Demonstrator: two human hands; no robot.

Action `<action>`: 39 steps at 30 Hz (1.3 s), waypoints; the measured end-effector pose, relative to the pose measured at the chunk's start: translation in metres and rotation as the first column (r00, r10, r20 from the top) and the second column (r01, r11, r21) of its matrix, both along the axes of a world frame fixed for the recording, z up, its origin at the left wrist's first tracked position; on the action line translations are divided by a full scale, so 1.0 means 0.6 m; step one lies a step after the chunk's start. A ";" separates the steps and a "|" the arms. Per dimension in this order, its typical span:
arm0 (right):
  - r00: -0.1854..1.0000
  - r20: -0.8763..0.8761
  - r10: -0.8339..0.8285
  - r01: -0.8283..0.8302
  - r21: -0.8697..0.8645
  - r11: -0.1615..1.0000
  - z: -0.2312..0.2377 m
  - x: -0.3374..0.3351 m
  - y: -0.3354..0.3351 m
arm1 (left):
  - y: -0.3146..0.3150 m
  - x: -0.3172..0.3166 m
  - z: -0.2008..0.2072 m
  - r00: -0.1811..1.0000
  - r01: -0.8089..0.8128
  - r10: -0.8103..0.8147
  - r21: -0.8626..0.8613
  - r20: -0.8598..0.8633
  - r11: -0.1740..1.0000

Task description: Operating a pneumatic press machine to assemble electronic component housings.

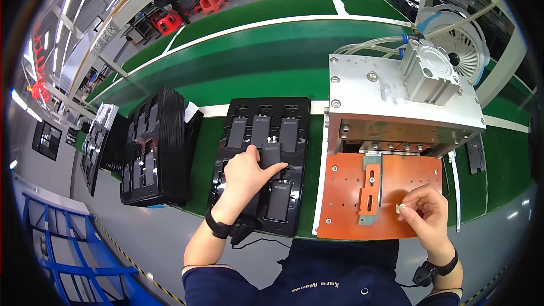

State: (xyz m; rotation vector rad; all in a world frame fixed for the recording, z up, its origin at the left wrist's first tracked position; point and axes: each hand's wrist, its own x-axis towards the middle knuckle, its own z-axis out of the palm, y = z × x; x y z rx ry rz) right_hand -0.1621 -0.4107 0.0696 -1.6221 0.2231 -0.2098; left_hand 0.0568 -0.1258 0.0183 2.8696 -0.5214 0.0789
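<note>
My left hand (pixel 245 174) is over a black plastic tray (pixel 296 204) in front of me. Its thumb and fingers grip the sides of a black rectangular block (pixel 271 153), which has small metal prongs at its far end. Similar black blocks (pixel 288 134) lie in the tray's pockets around it. Above the right part of an orange fixture plate (pixel 340 215), my right hand (pixel 426 215) pinches a small white piece (pixel 400 208) between thumb and fingers. The piece's exact kind is too small to make out. An orange slotted bar (pixel 371 190) is mounted on the plate, left of this hand.
Behind the plate stands a metal press (pixel 396 99) with a pneumatic cylinder (pixel 433 71) and air tubes. A white fan (pixel 456 45) is at the far right. Stacked black trays (pixel 158 153) stand at left on the green bench (pixel 243 76). A blue rack (pixel 73 255) is at lower left.
</note>
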 end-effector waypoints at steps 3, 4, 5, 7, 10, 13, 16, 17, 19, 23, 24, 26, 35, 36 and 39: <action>1.000 0.006 0.000 0.001 -0.011 1.000 -0.004 -0.002 -0.001 | 0.007 0.005 -0.006 0.999 -0.014 0.012 -0.034 -0.047 0.999; 1.000 0.008 -0.003 0.003 -0.011 1.000 -0.005 -0.003 0.000 | 0.013 0.010 -0.008 0.995 -0.023 0.019 -0.049 -0.095 0.999; 1.000 0.015 -0.001 0.001 0.005 1.000 -0.006 -0.003 0.000 | 0.019 0.013 -0.011 0.996 -0.021 0.017 -0.049 -0.093 0.999; 1.000 0.023 -0.002 0.002 0.020 1.000 -0.006 -0.003 0.001 | 0.032 0.017 -0.016 0.973 0.020 -0.049 -0.132 -0.225 0.991; 1.000 0.011 0.025 -0.025 0.002 1.000 -0.003 -0.003 0.001 | 0.045 0.015 -0.009 0.809 -0.220 -0.119 -0.484 -0.576 0.847; 0.999 0.013 0.038 -0.039 0.050 0.998 0.008 0.001 0.000 | 0.029 -0.029 0.066 0.784 -0.246 -0.253 -0.658 -0.567 0.712; 0.957 -0.008 0.291 -0.290 0.047 0.956 0.042 0.023 0.031 | 0.002 -0.094 0.122 0.696 -0.255 -0.509 -0.837 -0.506 0.483; 0.941 -0.024 0.337 -0.336 0.019 0.942 0.056 0.040 0.045 | -0.015 -0.112 0.141 0.671 -0.152 -0.565 -0.834 -0.481 0.530; 0.908 0.008 0.420 -0.420 0.014 0.908 0.068 0.056 0.074 | -0.042 -0.139 0.155 0.636 0.062 -0.669 -0.838 -0.385 0.542; 0.933 -0.118 0.340 -0.321 0.157 0.934 0.058 0.052 0.082 | -0.068 -0.150 0.142 0.599 0.304 -0.772 -0.832 -0.212 0.464; 0.944 -0.132 0.304 -0.265 0.249 0.931 0.051 0.050 0.076 | -0.057 -0.132 0.139 0.617 0.457 -0.757 -0.686 -0.214 0.566; 0.959 -0.198 0.201 -0.135 0.304 0.943 0.034 0.036 0.046 | -0.056 -0.086 0.115 0.808 0.496 -0.588 -0.576 0.033 0.649; 0.820 -0.554 0.145 -0.094 0.120 0.988 0.058 0.031 -0.049 | 0.030 0.024 -0.046 0.978 0.209 -0.208 -0.095 0.023 0.973; 0.821 -0.557 0.127 -0.071 0.121 0.990 0.057 0.037 -0.048 | 0.031 0.019 -0.046 0.973 0.228 -0.225 -0.068 0.044 0.971; 0.801 -0.573 0.174 -0.154 0.084 0.984 0.057 0.048 -0.043 | 0.037 0.019 -0.039 0.961 0.275 -0.275 -0.065 0.008 0.959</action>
